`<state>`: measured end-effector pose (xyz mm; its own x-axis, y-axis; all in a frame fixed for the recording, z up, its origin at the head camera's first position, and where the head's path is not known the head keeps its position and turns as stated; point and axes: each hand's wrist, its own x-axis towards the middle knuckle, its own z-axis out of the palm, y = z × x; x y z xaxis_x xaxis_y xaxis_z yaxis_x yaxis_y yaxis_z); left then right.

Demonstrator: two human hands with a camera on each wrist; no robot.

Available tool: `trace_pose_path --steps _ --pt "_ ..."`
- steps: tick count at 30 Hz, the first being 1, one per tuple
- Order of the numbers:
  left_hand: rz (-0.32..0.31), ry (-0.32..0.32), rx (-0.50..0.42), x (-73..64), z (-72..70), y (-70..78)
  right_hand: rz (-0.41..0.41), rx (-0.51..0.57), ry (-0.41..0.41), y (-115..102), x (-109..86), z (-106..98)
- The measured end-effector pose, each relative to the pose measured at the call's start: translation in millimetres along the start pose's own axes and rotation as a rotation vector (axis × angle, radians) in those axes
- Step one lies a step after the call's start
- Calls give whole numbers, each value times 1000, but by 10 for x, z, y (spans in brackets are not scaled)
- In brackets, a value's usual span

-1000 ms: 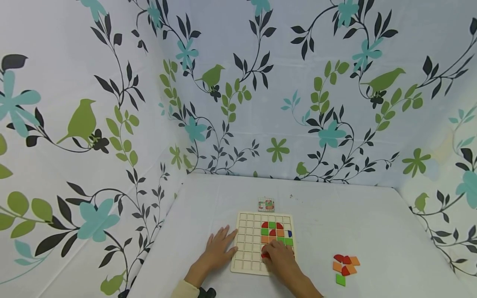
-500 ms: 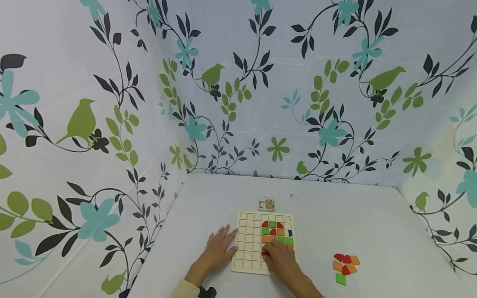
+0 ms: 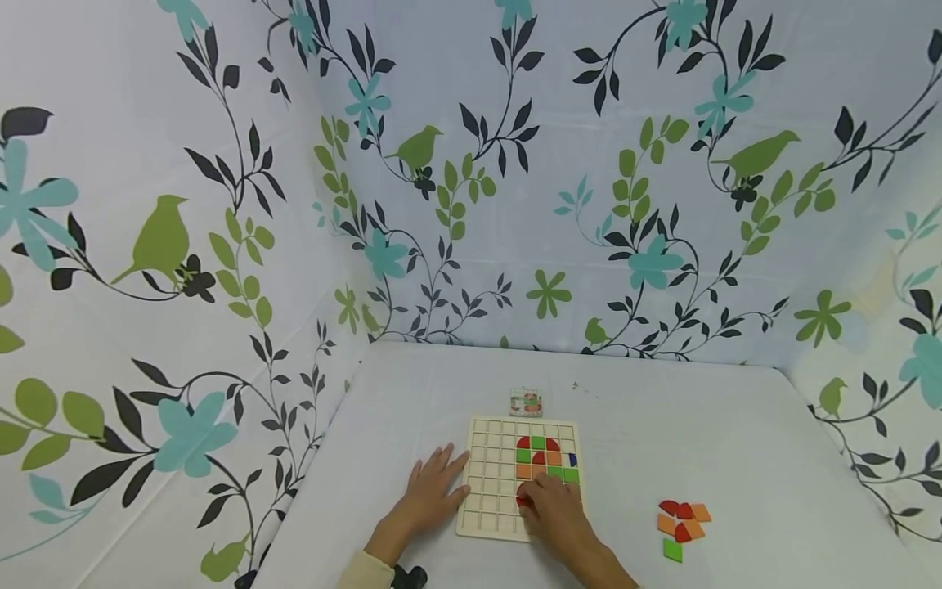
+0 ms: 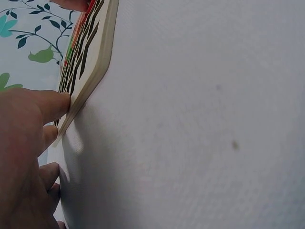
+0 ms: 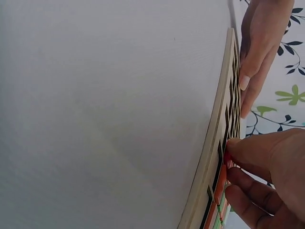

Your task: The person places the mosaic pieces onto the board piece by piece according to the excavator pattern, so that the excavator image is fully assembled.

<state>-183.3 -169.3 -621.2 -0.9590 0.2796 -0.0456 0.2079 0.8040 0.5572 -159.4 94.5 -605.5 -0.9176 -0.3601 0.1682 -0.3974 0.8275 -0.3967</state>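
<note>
A pale wooden grid board lies on the table, with red, green and orange tiles set in the cells of its right half. My left hand lies spread at the board's left edge, thumb and a fingertip against the rim; the left wrist view shows those fingers at the board edge. My right hand is over the lower right of the board. Between its thumb and fingers it pinches a red tile down at the cells, largely hidden by the fingers. A blue piece sits near the right rim.
Behind the board lies a small printed pattern card. To the right is a loose group of red tiles, orange tiles and a green tile. Patterned cloth walls the back and sides.
Almost nothing moves. My right hand stays at the same cells with the red tile, its fingertips shifting slightly, and my left hand keeps its place at the board's edge.
</note>
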Motion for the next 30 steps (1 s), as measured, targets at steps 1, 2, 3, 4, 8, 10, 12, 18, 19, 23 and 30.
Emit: trace_pose_path --steps 1,2,3,4,8,10,12,18,19,23,30 --pt "-1 -1 0 2 6 1 -1 -1 -2 3 -4 -1" --pt "-3 -2 2 1 9 0 -1 2 -4 1 -7 0" --pt "2 2 6 3 14 -5 -2 3 -5 -2 -8 -4" --pt "4 4 11 6 17 -9 -3 3 -5 -2 -8 -2" --pt "1 6 20 17 23 -21 -3 14 -3 -6 -1 -11" --pt "0 4 18 16 16 -18 1 17 -7 -5 1 -11" --pt "-4 -2 19 12 11 -13 5 25 -13 -6 -4 -11" --pt "-5 -6 18 2 14 -9 8 42 -18 -2 -29 -2" --pt "-6 -5 18 0 13 -7 7 42 -18 -2 -32 -3" --pt "-7 -5 16 1 24 -16 0 37 -8 5 -32 5" --pt "-4 -1 18 1 22 -16 37 37 -12 -6 -17 4"
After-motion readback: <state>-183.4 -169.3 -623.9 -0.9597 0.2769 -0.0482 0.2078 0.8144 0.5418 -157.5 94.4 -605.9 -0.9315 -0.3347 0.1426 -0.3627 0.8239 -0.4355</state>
